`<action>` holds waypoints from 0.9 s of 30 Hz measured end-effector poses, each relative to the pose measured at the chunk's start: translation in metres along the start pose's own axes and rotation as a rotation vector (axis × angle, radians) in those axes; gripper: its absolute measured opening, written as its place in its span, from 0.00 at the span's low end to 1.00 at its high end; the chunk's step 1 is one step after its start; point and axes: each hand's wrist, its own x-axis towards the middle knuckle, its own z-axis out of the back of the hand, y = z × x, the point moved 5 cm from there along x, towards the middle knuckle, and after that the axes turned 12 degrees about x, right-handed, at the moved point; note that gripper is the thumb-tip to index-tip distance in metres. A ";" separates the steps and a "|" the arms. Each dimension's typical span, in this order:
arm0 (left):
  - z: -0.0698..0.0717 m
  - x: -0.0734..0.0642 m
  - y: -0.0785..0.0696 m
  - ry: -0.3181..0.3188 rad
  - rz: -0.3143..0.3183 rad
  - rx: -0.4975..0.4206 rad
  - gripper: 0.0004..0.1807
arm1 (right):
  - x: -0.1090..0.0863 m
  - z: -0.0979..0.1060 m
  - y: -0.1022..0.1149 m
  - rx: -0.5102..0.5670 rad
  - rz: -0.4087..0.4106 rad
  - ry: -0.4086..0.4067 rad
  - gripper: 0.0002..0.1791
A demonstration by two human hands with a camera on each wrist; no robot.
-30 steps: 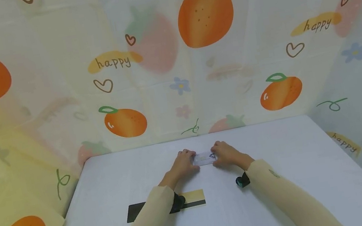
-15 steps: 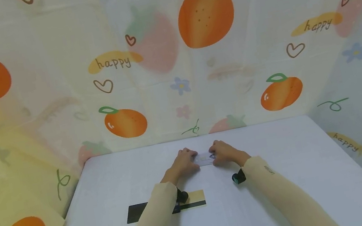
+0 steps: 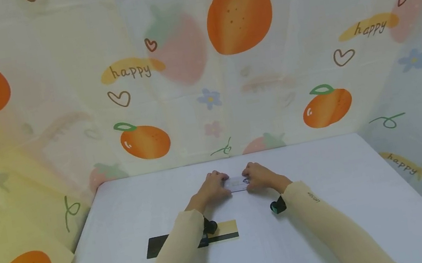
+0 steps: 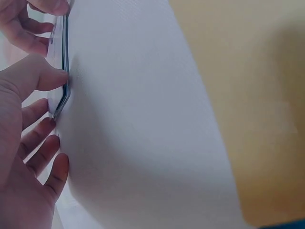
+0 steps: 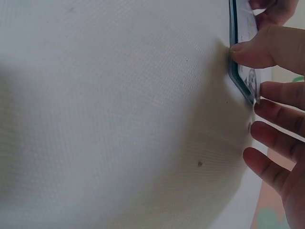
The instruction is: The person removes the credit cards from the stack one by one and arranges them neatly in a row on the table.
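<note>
"Head view: where does the pale rectangular piece [image 3: 237, 184] sit?"
"Below the frame's centre, over the white worktop [image 3: 337, 185]."
"And the fingers?"
"The left hand [image 3: 212, 187] pinches its left end with thumb and fingers; the right hand [image 3: 259, 177], its right."

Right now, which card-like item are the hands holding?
The pale-topped item, held near its ends by the left hand and right hand; the black item and striped gold item lie nearer the person.
</note>
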 end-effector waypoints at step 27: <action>0.001 -0.026 0.003 -0.117 -0.073 -0.114 0.32 | -0.033 0.001 0.014 0.066 0.129 -0.144 0.28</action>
